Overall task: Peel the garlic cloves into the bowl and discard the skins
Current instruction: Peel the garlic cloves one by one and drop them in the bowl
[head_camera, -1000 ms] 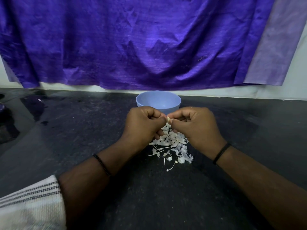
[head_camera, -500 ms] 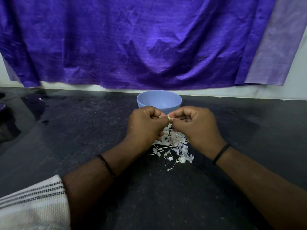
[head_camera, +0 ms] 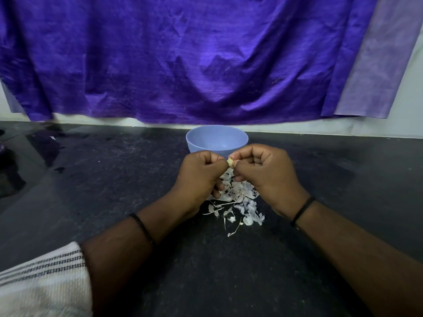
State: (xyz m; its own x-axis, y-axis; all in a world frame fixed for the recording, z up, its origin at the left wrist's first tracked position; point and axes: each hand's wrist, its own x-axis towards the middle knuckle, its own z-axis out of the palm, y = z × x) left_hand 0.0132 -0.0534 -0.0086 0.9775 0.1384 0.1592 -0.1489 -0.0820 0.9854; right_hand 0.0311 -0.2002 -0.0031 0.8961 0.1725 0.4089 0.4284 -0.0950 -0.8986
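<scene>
Dark speckled stone tabletop (head_camera: 114, 179), glossy toward the left edge, backed by a pale wall and a wrinkled purple cloth (head_camera: 183, 60) hanging down almost to the tabletop's far edge.

Small pale garlic clove (head_camera: 230, 163) held in the air between both hands, above the near side of the skin pile and just in front of the bowl. Pinched from the left by the left hand (head_camera: 201, 177), fingers curled tight into a loose fist, thumb and forefinger meeting at the clove. Pinched from the right by the right hand (head_camera: 267, 175), fingers likewise curled, fingertips closing on the clove's other side. Both hands nearly touching at the clove, knuckles up.

Directly below: heap of white papery garlic skins (head_camera: 238, 202) lying on the tabletop near its middle, loose flakes and thin strips trailing toward the near edge. Partly hidden under both hands.

Just beyond the hands, close to the far edge: light blue bowl (head_camera: 217, 139), upright, near rim covered by the knuckles. Inside wall visible and plain blue; bottom and any contents hidden, cannot tell what lies in it.

Thin black band (head_camera: 302, 210) on the right wrist, dark beaded bracelet (head_camera: 142, 227) on the left forearm. Striped white sleeve (head_camera: 41, 280) at the lower left corner.
</scene>
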